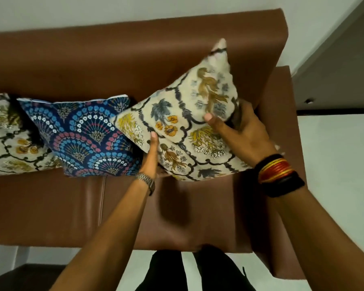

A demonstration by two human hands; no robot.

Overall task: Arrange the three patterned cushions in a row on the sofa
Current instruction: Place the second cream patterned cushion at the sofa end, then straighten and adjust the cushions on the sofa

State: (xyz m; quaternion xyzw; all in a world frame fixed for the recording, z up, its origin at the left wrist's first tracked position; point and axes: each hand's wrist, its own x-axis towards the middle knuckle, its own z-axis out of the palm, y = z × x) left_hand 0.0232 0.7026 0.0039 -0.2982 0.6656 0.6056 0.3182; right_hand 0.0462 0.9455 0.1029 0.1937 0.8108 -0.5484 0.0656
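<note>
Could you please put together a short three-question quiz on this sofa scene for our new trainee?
1. True or false: both hands grip the same cushion.
2. Which cushion lies in the middle of the row: A) blue fan-patterned, B) cream floral?
3. Which wrist wears the metal watch?

Key:
1. True: the left hand and right hand hold the tilted cream cushion.
2. A, the blue cushion, beside the other cream cushion.
3. The left, watch.

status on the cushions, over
Both hands, left and right, grip the cream cushion, tilted. Blue cushion and second cream one already placed. Nothing blocking.
</note>
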